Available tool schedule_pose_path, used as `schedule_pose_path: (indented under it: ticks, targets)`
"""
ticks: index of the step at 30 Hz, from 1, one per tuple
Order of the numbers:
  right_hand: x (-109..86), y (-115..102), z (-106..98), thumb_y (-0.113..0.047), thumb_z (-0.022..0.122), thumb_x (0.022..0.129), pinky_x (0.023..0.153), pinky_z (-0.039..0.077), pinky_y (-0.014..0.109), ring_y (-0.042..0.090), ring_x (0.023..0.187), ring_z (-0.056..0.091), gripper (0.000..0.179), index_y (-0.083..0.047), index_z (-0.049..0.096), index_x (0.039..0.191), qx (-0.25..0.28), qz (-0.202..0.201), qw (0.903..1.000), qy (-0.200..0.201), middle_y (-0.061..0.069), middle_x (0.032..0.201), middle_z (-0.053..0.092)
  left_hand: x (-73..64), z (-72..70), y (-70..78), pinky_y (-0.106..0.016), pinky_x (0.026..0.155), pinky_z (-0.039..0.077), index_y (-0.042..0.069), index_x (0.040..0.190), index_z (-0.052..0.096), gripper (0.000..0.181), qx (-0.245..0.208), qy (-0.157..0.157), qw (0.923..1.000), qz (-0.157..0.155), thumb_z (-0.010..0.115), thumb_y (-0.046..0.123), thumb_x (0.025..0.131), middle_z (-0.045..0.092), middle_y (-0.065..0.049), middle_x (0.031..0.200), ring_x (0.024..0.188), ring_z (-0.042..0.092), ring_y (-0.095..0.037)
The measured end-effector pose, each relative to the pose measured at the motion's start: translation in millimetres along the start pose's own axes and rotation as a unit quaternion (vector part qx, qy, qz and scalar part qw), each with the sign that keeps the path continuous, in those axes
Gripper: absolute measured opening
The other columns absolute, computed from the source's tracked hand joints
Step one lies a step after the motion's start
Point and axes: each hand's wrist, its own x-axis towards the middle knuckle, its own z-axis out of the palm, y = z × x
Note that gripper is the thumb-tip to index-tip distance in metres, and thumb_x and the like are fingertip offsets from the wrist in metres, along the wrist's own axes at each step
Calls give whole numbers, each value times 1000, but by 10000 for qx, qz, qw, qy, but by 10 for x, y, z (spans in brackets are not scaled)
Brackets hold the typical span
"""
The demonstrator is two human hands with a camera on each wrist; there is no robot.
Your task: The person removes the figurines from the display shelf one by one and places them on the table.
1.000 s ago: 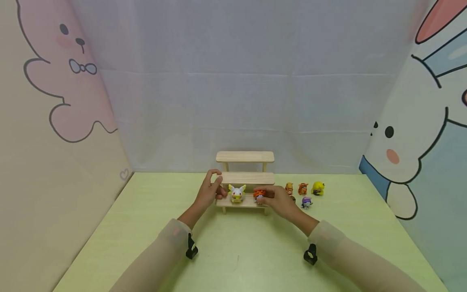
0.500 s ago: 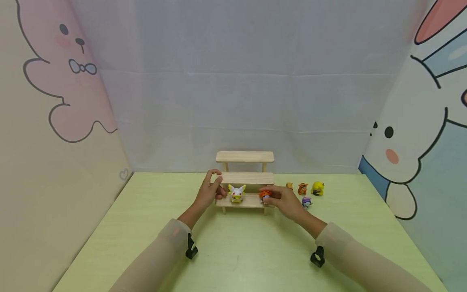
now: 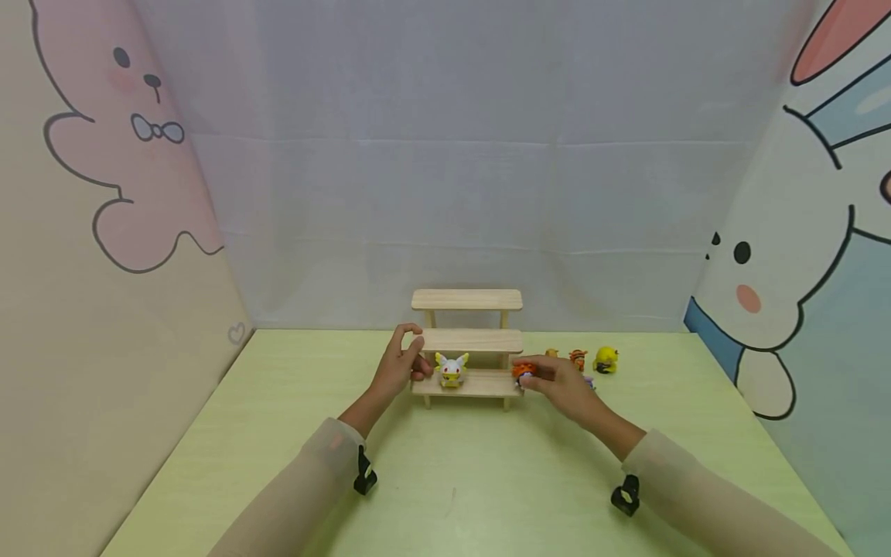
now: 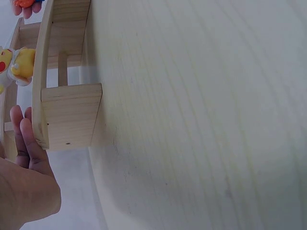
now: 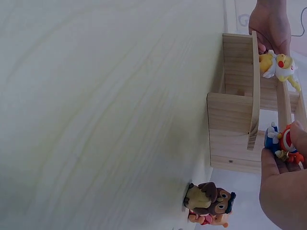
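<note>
A pale wooden three-tier display shelf [image 3: 468, 339] stands near the back of the table. My left hand [image 3: 398, 365] grips its left end, fingers [image 4: 29, 136] along the lowest board. On that board, towards the left, sits a yellow figurine in a white eared hood [image 3: 452, 373]. My right hand [image 3: 567, 389] pinches a small figurine with a red-orange top and blue base [image 5: 273, 138] between thumb and fingers. It is held at the right end of the lowest board, and the right wrist view shows a gap between its base and the wood.
Right of the shelf stand an owl figurine [image 5: 206, 198], a bear figurine [image 5: 216, 219], an orange striped figurine [image 3: 577, 358], a yellow figurine [image 3: 606, 360] and a purple one [image 3: 589, 382], mostly behind my right hand. A pale fabric wall [image 3: 473, 193] rises behind the table.
The right hand has moved rightward with the red-orange figurine, from over the lowest board to its right end. The left hand and the shelf have stayed put.
</note>
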Motion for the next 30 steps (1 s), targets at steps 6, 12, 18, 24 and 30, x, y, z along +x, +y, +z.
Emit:
schedule_pose_path:
  ticks: [6,12,18,24,30]
  targets:
    - [-67,-8,-119,-14,70,100,75,56,36,25,98,68,39,-2,65,136,-55,92,9999,45,17,122,70,-38,-25,124,-28,57,54,6,138,42,30,-103,-193,9996,-153,46,20,112,68,-16,68,62,68,-22]
    - [-126,30,-230,-12,70,100,86,58,33,23,107,69,39,0,64,136,27,147,9998,130,19,126,69,8,-22,6,-25,55,52,10,140,41,33,-76,-75,9999,-82,47,27,112,68,-11,67,60,66,-16]
    - [-167,86,-344,-12,69,100,87,56,23,21,112,69,39,1,64,136,32,164,9995,255,22,133,65,11,-4,-38,-24,53,51,14,136,45,31,38,78,10000,26,49,32,111,66,-5,64,58,65,-15]
    - [-229,106,-465,-19,69,101,86,58,38,27,113,68,42,-2,63,139,-320,320,9984,332,20,131,64,11,5,-27,-23,55,52,16,134,46,27,96,115,9999,-3,49,30,112,65,-2,62,60,67,-15]
    - [-282,125,-588,-26,68,102,94,57,41,37,122,64,46,-5,61,142,-478,375,9974,378,21,141,61,-1,12,-5,-23,54,52,15,134,46,27,77,135,9999,-33,50,29,112,64,-1,61,60,66,-14]
